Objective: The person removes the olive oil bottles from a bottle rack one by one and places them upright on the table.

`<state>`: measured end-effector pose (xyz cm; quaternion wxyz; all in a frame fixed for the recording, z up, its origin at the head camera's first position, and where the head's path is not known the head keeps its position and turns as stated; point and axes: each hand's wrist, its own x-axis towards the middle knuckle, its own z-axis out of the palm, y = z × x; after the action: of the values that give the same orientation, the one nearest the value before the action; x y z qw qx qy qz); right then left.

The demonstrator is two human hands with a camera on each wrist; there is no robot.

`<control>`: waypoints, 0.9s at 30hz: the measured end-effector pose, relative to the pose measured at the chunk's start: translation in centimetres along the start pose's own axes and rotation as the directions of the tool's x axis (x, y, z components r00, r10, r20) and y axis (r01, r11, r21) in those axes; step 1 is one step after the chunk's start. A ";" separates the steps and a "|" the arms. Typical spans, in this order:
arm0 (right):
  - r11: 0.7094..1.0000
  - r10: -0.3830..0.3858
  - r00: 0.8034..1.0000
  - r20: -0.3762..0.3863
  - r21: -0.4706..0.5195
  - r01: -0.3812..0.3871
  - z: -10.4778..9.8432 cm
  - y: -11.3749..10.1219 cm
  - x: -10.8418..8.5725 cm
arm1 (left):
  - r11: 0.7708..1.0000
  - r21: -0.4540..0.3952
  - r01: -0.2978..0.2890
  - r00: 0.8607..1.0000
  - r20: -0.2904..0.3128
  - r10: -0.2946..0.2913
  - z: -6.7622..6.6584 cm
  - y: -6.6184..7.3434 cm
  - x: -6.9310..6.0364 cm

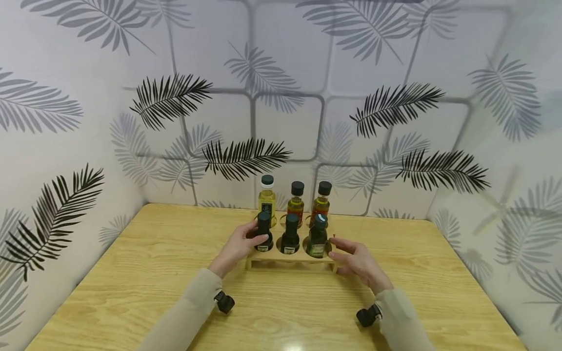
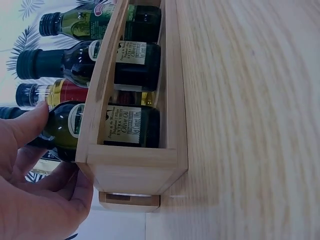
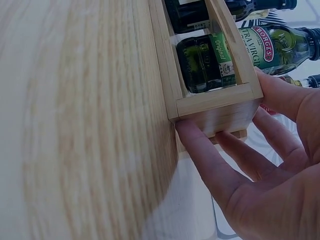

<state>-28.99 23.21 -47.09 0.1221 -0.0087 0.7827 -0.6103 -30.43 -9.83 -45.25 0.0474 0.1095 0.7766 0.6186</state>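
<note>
Lower centre of frame — left hand (image 1: 237, 244) curled round a dark bottle (image 1: 263, 229); right hand (image 1: 361, 263) loosely spread, touching the rack (image 1: 291, 258) — a sideways tug could tip it.

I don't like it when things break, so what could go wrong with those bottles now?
The left hand has its thumb against the front-left bottle, so that bottle might slip if it gets lifted. The right hand touches the end of the wooden rack, so a push there could perhaps jiggle the other bottles standing in its holes.
</note>
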 end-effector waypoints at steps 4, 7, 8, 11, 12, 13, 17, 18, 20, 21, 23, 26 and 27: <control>1.000 -0.003 1.000 -0.007 -0.002 0.003 0.1 0.0 0.0 | 1.000 0.026 -0.003 1.000 0.001 0.003 -0.3 -0.1 -0.1; 1.000 0.003 1.000 -0.013 0.001 -0.003 0.2 0.1 0.1 | 0.999 0.033 -0.010 1.000 0.001 0.010 -0.5 0.0 -0.1; 1.000 0.003 1.000 -0.016 0.003 -0.003 0.2 0.1 0.1 | 0.999 0.030 -0.014 1.000 0.001 0.014 -0.5 0.1 -0.1; 1.000 0.002 1.000 -0.026 0.002 -0.002 0.2 0.0 0.1 | 1.000 0.014 -0.016 1.000 -0.005 0.016 -0.7 0.6 0.0; 1.000 0.002 1.000 -0.029 -0.003 -0.002 0.2 0.0 0.0 | 1.000 0.004 -0.019 1.000 -0.007 0.019 -0.8 0.7 0.0; 1.000 0.003 1.000 -0.030 -0.007 -0.003 0.3 0.1 0.0 | 1.000 -0.011 -0.015 1.000 -0.008 0.015 -0.9 0.9 -0.1; 1.000 0.008 0.999 -0.034 -0.011 -0.008 0.4 0.2 0.0 | 0.996 -0.089 -0.029 1.000 -0.002 0.029 -1.6 1.9 -0.3; 1.000 0.009 0.999 -0.033 -0.009 -0.009 0.5 0.2 0.0 | 0.994 -0.101 -0.036 0.999 -0.008 0.035 -1.8 2.2 -0.4; 1.000 0.007 1.000 -0.028 -0.008 -0.007 0.5 0.2 0.0 | 0.993 -0.112 -0.047 0.999 -0.022 0.045 -2.3 2.8 -0.4; 1.000 0.009 1.000 -0.029 -0.007 -0.009 0.5 0.2 0.1 | 0.993 -0.105 -0.055 0.998 -0.031 0.052 -2.6 3.0 -0.3; 1.000 0.012 0.999 -0.031 0.001 -0.012 0.5 0.2 0.1 | 0.994 -0.092 -0.061 0.997 -0.052 0.056 -3.1 3.3 -0.2; 1.000 0.011 0.999 -0.032 0.003 -0.011 0.3 0.1 0.2 | 0.996 -0.067 -0.057 0.996 -0.068 0.052 -3.7 3.3 0.0; 1.000 0.015 0.999 -0.034 0.010 -0.015 0.3 0.1 0.2 | 0.997 -0.060 -0.054 0.996 -0.074 0.049 -4.0 3.2 0.1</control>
<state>-29.09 22.91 -47.33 0.1133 0.0083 0.7818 -0.6131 -30.97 -12.90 -41.19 0.0064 0.1053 0.7553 0.6468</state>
